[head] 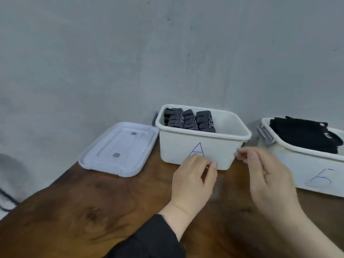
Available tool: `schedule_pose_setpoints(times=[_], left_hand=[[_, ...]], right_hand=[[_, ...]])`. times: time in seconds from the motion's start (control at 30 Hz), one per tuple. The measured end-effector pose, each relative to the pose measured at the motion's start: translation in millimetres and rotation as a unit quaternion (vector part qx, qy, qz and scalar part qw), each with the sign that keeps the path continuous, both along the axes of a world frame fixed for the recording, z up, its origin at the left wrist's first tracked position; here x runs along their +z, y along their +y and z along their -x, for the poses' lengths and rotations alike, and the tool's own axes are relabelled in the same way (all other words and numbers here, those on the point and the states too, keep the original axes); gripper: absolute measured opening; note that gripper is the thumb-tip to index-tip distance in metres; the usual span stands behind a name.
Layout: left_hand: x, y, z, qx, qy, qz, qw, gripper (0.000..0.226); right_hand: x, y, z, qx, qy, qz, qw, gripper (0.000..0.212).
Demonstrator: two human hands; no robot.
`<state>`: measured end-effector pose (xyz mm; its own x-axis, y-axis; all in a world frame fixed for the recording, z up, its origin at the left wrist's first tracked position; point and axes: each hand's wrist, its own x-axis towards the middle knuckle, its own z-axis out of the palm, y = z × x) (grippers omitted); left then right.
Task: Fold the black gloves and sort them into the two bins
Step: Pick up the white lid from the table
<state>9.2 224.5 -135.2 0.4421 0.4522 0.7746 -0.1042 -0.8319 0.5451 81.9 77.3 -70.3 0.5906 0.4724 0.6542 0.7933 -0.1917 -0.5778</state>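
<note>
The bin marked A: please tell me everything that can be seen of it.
The bin marked A is a white, plastic-looking rectangular tub with rounded corners and a rolled rim, open, with no lid on it. A blue letter A is drawn on its front wall. It stands upright on the wooden table near the grey wall. Inside, at its left end, folded patterned gloves stand side by side. The left hand is in front of it; touch cannot be told.

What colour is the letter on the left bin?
Blue, an "A" on the white bin, head view.
</note>
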Motion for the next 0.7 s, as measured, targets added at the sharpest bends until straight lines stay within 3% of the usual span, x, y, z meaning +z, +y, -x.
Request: schedule_pose_setpoints(times=[0.13, 0.23, 0.37, 0.5, 0.7], left_hand=[[0, 70, 73, 0.079, 0.108, -0.025, 0.991, 0.024], [-2, 112, 113, 0.177, 0.226, -0.040, 0.957, 0.021], [-14, 136, 138, 0.177, 0.327, -0.018, 0.928, 0.023], [-18, 141, 138, 0.174, 0.338, -0.009, 0.925, 0.012], [-15, 144, 136, 0.184, 0.290, 0.018, 0.939, 0.020]], right_hand=[[-45, 47, 41, 0.060, 0.071, 0.073, 0.993, 0.032], [-64, 78, 67, 0.121, 0.097, 0.179, 0.972, 0.044], [-77, 101, 90, 0.152, 0.097, 0.279, 0.943, 0.054], [-81, 102, 94, 0.147, 0.114, 0.270, 0.945, 0.053], [-82, 102, 93, 0.146, 0.106, 0.277, 0.944, 0.051]])
